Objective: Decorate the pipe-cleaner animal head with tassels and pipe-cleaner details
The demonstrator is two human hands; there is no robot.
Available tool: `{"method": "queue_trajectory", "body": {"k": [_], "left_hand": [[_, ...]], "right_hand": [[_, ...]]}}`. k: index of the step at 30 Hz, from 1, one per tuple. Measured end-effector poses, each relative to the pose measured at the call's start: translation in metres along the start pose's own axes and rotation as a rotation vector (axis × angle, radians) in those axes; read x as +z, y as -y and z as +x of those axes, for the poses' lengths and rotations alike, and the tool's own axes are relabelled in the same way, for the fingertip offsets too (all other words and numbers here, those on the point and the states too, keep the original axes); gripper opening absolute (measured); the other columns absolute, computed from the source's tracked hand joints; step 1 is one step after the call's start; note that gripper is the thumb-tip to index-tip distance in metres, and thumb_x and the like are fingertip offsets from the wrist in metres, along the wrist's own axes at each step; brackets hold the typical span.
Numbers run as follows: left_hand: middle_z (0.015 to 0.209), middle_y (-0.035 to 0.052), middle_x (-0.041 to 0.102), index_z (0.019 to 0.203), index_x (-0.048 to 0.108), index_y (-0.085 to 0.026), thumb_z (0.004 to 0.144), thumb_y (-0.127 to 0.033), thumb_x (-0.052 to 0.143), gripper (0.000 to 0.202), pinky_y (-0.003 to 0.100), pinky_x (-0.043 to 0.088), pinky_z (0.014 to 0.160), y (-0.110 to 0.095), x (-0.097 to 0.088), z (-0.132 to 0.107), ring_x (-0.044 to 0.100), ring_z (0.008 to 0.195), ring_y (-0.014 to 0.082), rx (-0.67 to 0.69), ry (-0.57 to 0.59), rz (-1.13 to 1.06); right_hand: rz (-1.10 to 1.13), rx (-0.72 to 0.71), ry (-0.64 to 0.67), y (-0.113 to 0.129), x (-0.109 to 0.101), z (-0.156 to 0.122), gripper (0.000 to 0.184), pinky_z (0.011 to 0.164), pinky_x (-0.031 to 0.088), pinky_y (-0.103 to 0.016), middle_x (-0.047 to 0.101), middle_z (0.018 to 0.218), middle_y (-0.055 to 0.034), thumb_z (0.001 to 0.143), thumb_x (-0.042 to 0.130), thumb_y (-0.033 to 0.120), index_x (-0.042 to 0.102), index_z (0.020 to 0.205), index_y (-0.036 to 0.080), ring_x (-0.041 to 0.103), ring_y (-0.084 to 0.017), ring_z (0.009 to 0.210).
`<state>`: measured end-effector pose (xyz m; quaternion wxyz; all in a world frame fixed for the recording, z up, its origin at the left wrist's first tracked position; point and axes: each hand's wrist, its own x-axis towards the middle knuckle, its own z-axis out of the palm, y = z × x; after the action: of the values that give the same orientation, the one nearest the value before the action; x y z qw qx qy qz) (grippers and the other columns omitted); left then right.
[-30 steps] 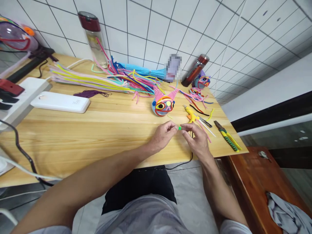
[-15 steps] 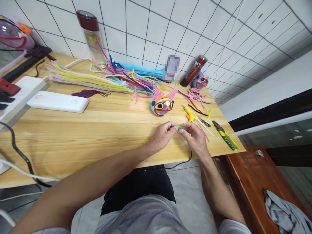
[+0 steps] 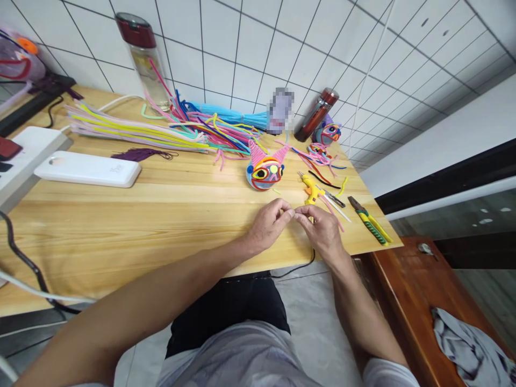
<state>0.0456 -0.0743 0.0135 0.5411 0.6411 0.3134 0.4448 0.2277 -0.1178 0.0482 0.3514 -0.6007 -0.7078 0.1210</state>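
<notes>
My left hand [image 3: 271, 226] and my right hand [image 3: 323, 230] meet fingertip to fingertip above the front of the table, both closed in a pinch. The small green piece that showed between them half a second ago is hidden by the fingers now. Just beyond stands a round clear ornament [image 3: 264, 174] with pink ears and a face of coloured pipe cleaners. A tiny yellow-green snippet [image 3: 276, 191] lies in front of it. Close to my right hand rests a yellow glue gun [image 3: 313, 192], beside a dark cutter [image 3: 336, 200].
Pliers [image 3: 370, 221] lie near the table's right edge. Bundled pipe cleaners [image 3: 137, 130] spread along the wall by a glass bottle [image 3: 147, 75]. A red flask [image 3: 316, 115] and another ornament [image 3: 327, 133] stand behind. To the left are a white power bank [image 3: 88, 169] and a power strip [image 3: 34, 156].
The fingertips have closed over the small green piece, so it no longer shows. Both hands stay in nearly the same place, while the whole view has shifted slightly.
</notes>
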Motion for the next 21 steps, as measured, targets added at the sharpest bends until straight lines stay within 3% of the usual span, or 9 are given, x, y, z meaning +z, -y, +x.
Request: {"method": "queue_trajectory", "body": {"k": [5,9,11,16,21], "left_hand": [[0.074,-0.0026,0.053,0.093,0.057,-0.021,0.101,-0.041,0.052,0.022,0.029,0.042,0.070,0.000,-0.001,0.001,0.053,0.075,0.0158,-0.070,0.039,-0.120],[0.072,-0.0039,0.050,0.097,0.059,-0.021,0.099,-0.043,0.056,0.022,0.028,0.040,0.067,-0.002,-0.001,-0.001,0.051,0.072,0.0151,-0.096,0.072,-0.141],[0.071,-0.0041,0.049,0.094,0.058,-0.021,0.099,-0.044,0.056,0.024,0.028,0.039,0.067,-0.003,-0.001,-0.001,0.050,0.071,0.0148,-0.096,0.081,-0.138],[0.070,-0.0042,0.048,0.087,0.055,-0.022,0.099,-0.044,0.054,0.025,0.028,0.038,0.066,-0.003,-0.002,0.000,0.048,0.070,0.0143,-0.098,0.076,-0.146],[0.070,-0.0035,0.049,0.084,0.054,-0.022,0.098,-0.048,0.054,0.029,0.028,0.038,0.066,-0.002,-0.002,0.001,0.048,0.070,0.0143,-0.111,0.098,-0.154]], "right_hand": [[0.208,0.154,-0.035,-0.005,0.004,-0.002,0.025,0.073,0.057,-0.034,0.080,0.079,-0.0023,0.092,0.078,0.049,0.079,0.088,0.024,0.071,-0.020,0.071],[0.289,0.188,-0.094,-0.006,0.010,-0.003,0.029,0.071,0.057,-0.034,0.079,0.078,-0.0024,0.091,0.080,0.052,0.079,0.086,0.024,0.070,-0.019,0.070],[0.283,0.163,-0.081,-0.005,0.011,-0.003,0.027,0.073,0.058,-0.035,0.080,0.080,-0.0029,0.092,0.080,0.050,0.079,0.088,0.024,0.072,-0.020,0.073],[0.139,-0.033,-0.056,0.004,-0.004,0.002,0.020,0.085,0.062,-0.040,0.083,0.100,-0.0050,0.095,0.076,0.037,0.079,0.113,0.027,0.076,-0.022,0.083],[0.088,-0.089,0.025,0.003,-0.016,0.007,0.015,0.090,0.064,-0.042,0.083,0.102,-0.0056,0.100,0.071,0.038,0.081,0.106,0.028,0.077,-0.023,0.090]]}}
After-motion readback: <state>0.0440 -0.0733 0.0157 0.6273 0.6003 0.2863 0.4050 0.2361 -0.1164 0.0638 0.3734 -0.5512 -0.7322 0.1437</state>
